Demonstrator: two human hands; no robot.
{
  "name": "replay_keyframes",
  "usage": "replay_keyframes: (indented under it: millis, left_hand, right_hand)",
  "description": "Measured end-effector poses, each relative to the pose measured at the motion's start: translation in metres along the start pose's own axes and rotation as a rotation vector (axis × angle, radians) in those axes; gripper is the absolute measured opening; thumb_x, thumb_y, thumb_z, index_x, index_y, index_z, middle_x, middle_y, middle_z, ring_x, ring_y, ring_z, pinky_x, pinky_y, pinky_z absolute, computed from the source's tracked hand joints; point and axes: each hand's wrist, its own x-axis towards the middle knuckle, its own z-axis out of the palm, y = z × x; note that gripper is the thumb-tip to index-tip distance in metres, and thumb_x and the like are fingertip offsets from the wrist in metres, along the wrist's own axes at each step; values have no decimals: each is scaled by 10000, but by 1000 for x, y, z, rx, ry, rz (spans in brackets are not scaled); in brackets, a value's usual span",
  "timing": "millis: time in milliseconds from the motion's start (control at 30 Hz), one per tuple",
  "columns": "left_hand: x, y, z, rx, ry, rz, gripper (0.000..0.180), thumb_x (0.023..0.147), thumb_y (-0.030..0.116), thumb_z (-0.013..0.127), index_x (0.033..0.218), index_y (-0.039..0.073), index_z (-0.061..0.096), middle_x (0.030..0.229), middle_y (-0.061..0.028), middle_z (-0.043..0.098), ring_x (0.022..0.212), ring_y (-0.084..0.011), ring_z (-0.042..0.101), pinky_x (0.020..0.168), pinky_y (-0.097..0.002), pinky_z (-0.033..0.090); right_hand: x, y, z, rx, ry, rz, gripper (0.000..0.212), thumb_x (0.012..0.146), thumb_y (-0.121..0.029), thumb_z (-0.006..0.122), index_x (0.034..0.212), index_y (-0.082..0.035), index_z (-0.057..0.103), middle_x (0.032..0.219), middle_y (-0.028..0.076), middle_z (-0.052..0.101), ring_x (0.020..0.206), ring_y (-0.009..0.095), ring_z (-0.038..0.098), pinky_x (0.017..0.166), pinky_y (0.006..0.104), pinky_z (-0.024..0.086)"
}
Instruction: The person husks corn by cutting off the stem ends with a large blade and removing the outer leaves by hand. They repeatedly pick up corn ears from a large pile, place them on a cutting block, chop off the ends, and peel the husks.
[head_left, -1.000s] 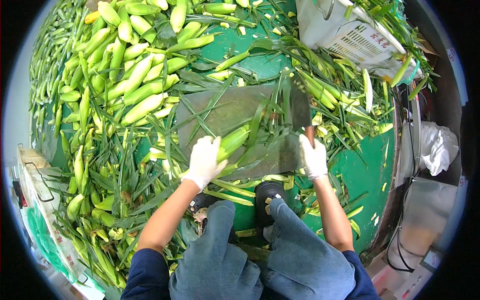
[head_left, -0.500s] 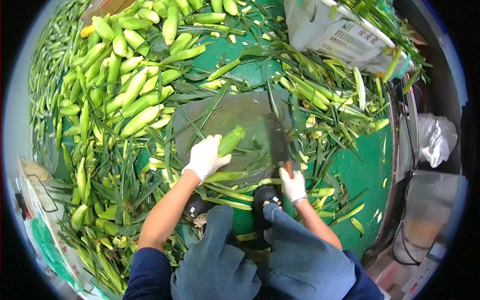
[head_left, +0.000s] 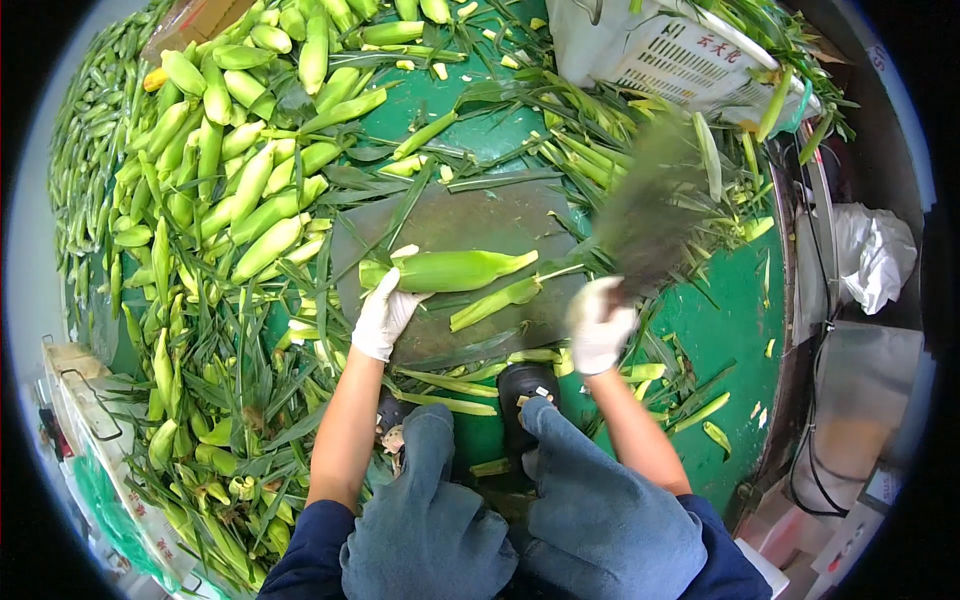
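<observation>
My left hand (head_left: 388, 310), in a white glove, is closed around the thick end of a green ear of corn (head_left: 455, 270) in its husk. The ear lies crosswise over a dark board (head_left: 410, 350), its pointed end toward the right. Just below that tip rests a cut piece of husk (head_left: 495, 302) on the board. My right hand (head_left: 600, 325), also gloved, grips a cleaver (head_left: 655, 205) at the board's right side. Its dark blade is smeared by motion and points up and away to the right; the handle is mostly hidden in my fist.
Husked ears lie in a big heap (head_left: 250, 180) at the left. Leaves and trimmings (head_left: 590, 150) cover the far right, before a white crate (head_left: 660, 60) full of leaves. Cut stalks (head_left: 450, 400) lie by my shoes (head_left: 525, 390). A white bag (head_left: 870, 255) stands at the right edge.
The cleaver has swung from over the board out to the right. The ear in my left hand has turned from slanting to lying level, and a cut husk piece now shows beside it.
</observation>
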Motion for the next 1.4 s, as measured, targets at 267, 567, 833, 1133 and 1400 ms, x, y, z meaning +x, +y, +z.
replay_keyframes:
  millis: [267,567,833,1133,1400]
  left_hand:
    - [-49,13,46,1008,-56,54,560,774,135,725,1288,69,514,1230,-54,545,1149,-191,494,1011,-325,373]
    - [-76,3,49,697,493,176,330,896,219,628,1168,34,601,1005,-44,648,821,-140,614,692,-242,501]
    - [75,207,-11,-118,389,688,332,970,313,484,1207,81,488,1201,-77,540,1154,-224,488,1011,-378,407]
    - [-68,352,41,886,197,707,383,976,342,457,1251,89,540,1124,-80,593,1029,-209,561,938,-334,438]
    - [-340,131,-40,1945,1208,-242,394,714,267,740,971,34,553,941,-171,559,906,-318,574,775,-401,470]
  right_hand:
    - [-53,60,12,-323,-528,307,348,851,-323,627,814,20,587,648,214,597,600,352,611,586,401,479]
    - [22,127,-95,-957,-208,411,429,868,-438,531,823,-35,670,798,216,648,751,401,628,659,453,488]
    - [9,116,-181,-735,-171,298,288,859,-196,624,1016,45,632,790,203,655,666,250,623,674,363,491]
    - [-34,85,-125,-730,-526,216,238,807,-173,679,889,40,613,692,192,628,554,197,533,589,353,471]
    - [-42,111,-138,-633,-542,424,303,844,-232,679,936,53,631,653,47,576,575,116,415,526,316,384]
